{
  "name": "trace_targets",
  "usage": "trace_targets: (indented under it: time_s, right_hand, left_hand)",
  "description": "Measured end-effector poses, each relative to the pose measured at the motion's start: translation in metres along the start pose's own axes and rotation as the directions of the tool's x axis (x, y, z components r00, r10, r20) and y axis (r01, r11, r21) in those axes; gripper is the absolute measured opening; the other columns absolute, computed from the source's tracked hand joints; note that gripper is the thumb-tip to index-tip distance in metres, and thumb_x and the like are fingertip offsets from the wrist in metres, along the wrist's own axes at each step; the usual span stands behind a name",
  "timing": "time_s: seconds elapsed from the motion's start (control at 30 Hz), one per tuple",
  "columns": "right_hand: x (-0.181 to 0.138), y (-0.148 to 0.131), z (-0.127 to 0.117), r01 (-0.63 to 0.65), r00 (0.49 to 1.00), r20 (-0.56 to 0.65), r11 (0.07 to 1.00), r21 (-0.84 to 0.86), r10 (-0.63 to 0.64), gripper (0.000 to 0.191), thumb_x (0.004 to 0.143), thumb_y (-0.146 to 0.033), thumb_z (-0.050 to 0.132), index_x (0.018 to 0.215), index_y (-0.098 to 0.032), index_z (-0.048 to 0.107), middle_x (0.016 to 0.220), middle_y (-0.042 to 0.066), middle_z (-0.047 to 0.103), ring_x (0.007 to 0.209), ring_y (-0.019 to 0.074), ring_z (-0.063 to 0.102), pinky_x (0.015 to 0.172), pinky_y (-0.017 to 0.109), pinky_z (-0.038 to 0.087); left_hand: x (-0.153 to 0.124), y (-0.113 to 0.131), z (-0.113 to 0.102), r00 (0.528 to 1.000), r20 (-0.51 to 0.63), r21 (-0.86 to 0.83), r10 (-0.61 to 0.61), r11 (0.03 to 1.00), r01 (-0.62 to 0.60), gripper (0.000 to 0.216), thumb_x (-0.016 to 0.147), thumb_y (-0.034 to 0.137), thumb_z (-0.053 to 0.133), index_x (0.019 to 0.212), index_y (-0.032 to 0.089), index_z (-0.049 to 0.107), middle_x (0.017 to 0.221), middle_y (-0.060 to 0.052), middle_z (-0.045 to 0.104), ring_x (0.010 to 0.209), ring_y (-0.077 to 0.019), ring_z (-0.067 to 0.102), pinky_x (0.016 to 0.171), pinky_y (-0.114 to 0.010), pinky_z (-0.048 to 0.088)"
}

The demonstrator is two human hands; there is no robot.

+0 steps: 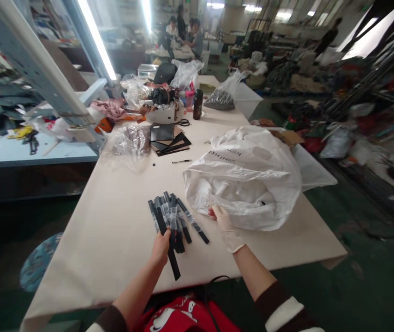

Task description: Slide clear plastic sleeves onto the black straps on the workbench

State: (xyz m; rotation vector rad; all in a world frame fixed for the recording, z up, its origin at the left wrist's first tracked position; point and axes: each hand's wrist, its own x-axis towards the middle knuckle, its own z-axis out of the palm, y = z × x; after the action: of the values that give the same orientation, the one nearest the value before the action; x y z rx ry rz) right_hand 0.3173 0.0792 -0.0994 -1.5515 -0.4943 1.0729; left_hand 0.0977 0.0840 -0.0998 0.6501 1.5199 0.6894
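left hand (161, 246) clamped on the fanned black strips (174, 221), gloved right hand (225, 226) lying open against the white bag (248, 180); sorting underway, steady grip needed

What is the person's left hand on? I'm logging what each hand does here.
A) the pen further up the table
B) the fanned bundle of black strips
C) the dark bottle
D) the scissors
B: the left hand grips the bundle of black strips lying on the table, while the gloved right hand touches the white plastic bag.
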Motion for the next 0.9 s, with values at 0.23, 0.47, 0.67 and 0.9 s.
trace_targets:
  time_s: [0.23,0.47,0.67,0.9]
  right_hand:
    - [0.108,-0.032,-0.089,0.016,0.885,-0.359,0.790,-0.613,-0.297,0.039,0.066,-0.033,0.057,0.099,-0.012,0.060,0.100,0.015,0.063,0.093,0.0228,0.055,0.083,0.033,0.040]
    - [0.117,-0.045,-0.102,-0.061,0.932,-0.305,0.745,-0.664,-0.196,0.012,0.055,-0.026,0.064,0.059,-0.016,0.059,0.077,0.013,0.065,0.087,0.0274,0.056,0.076,0.036,0.038]
    - [0.045,-0.075,-0.091,0.174,0.962,-0.104,0.858,-0.484,-0.254,0.026,0.069,-0.043,0.050,0.065,-0.018,0.055,0.062,0.001,0.057,0.062,0.0144,0.049,0.059,0.026,0.037]
    - [-0.102,-0.100,-0.044,0.114,0.849,0.513,0.992,0.052,-0.124,0.029,0.074,-0.044,0.058,0.063,-0.018,0.051,0.056,-0.005,0.048,0.048,0.0068,0.037,0.049,0.023,0.028]
  left_hand:
    - [-0.018,0.003,-0.027,0.999,-0.038,-0.038,-0.005,0.999,0.003,0.034,0.069,0.036,0.062,0.093,0.013,0.056,0.088,-0.009,0.066,0.073,-0.0153,0.062,0.061,-0.025,0.050]
    - [-0.064,0.019,-0.039,0.983,-0.077,0.072,0.168,0.984,-0.162,0.055,0.063,0.053,0.062,0.098,0.011,0.054,0.072,-0.003,0.062,0.057,-0.0114,0.052,0.049,-0.023,0.042]
    - [-0.108,0.043,-0.015,0.947,0.057,0.198,0.317,0.926,-0.322,0.049,0.064,0.056,0.059,0.085,0.012,0.056,0.056,0.003,0.054,0.041,-0.0068,0.037,0.040,-0.022,0.029]
    - [-0.150,0.082,0.036,0.885,0.399,0.172,0.239,0.929,-0.328,0.043,0.070,0.056,0.054,0.073,0.013,0.057,0.043,0.007,0.041,0.036,-0.0039,0.029,0.038,-0.019,0.022]
